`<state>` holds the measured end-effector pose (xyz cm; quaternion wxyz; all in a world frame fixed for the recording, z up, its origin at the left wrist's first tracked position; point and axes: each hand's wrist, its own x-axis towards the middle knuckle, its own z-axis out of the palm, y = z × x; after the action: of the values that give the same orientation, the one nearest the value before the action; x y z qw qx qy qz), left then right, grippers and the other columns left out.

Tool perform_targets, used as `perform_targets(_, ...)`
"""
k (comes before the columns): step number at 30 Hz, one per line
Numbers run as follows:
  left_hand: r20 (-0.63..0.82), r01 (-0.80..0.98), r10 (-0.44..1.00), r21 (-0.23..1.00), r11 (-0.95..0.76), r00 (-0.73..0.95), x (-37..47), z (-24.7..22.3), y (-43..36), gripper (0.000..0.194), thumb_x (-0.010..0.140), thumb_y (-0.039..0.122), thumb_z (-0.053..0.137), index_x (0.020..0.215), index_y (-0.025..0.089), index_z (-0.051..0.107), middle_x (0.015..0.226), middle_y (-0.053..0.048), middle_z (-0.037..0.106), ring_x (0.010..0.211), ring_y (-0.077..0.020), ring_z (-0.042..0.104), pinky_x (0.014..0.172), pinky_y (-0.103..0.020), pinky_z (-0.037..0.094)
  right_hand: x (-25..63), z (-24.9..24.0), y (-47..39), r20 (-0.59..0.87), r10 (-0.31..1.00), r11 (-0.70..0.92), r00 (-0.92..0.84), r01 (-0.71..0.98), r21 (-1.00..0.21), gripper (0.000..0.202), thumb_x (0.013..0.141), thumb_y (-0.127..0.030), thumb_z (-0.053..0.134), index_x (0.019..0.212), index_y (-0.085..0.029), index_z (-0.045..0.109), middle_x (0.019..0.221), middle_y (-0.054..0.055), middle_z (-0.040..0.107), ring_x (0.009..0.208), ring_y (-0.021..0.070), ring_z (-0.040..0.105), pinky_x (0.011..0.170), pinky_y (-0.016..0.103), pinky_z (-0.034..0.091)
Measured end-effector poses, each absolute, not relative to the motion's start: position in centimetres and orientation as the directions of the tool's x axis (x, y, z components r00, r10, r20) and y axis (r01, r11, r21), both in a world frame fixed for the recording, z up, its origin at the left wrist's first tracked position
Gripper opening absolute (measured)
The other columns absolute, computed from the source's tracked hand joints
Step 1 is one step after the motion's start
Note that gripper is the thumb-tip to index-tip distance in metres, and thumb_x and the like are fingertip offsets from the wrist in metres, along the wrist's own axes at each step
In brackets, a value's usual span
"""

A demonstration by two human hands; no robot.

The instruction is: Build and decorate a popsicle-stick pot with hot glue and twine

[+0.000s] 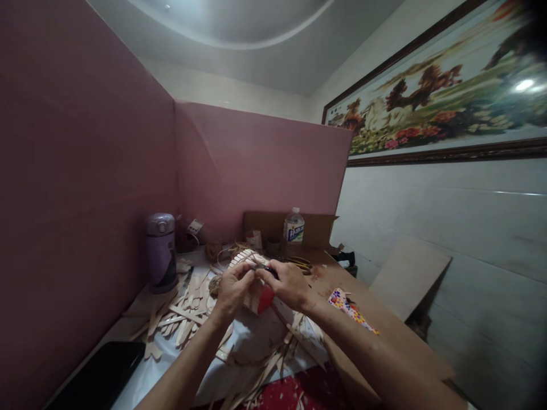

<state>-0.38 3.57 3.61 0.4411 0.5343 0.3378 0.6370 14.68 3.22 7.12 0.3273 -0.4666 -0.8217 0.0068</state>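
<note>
Near the middle of the table, my two hands are close together over a pale wooden-stick piece (248, 257). My left hand (235, 287) has its thumb and fingertips pressed together at the piece's lower edge; what lies between them is too small to make out. My right hand (288, 283) is closed around a small dark-handled tool (270, 272), whose tip points toward the left fingertips. Just below the hands sits a red and tan object (265, 299), partly covered by them.
Loose wooden sticks (183, 316) are scattered at left and front. A purple bottle (161, 253), a black phone-like slab (100, 376), a clear labelled bottle (294, 230), scissors (301, 263) and a colourful dotted item (350, 309) surround the work. Pink panels (256, 165) stand behind.
</note>
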Motion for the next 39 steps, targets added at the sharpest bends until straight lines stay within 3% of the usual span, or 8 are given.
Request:
perform_targets(18, 0.412, -0.194, 0.91, 0.89, -0.413, -0.047, -0.2, 4.0, 3.1, 0.018, 0.062, 0.032, 0.069, 0.063, 0.014, 0.065, 0.055, 0.001, 0.059, 0.05, -0.0091, 0.049, 0.051, -0.02, 0.039, 14.7, 6.9, 2.7, 0.547, 0.767, 0.572, -0.334, 0.743, -0.349, 0.032, 0.092, -0.04, 0.047, 0.076, -0.019, 0.064, 0.071, 0.002, 0.068, 0.059, 0.0125, 0.055, 0.056, 0.023, 0.027)
perform_targets(39, 0.403, -0.203, 0.914, 0.892, -0.405, -0.052, -0.1, 4.3, 3.0, 0.026, 0.06, 0.036, 0.073, 0.057, 0.014, 0.06, 0.05, 0.003, 0.055, 0.047, -0.008, 0.046, 0.047, -0.019, 0.037, 14.2, 5.9, 3.1, 0.553, 0.747, 0.503, -0.37, 0.858, -0.105, 0.037, 0.096, -0.044, 0.04, 0.091, -0.016, 0.064, 0.081, 0.009, 0.073, 0.071, 0.0179, 0.065, 0.058, 0.026, 0.026)
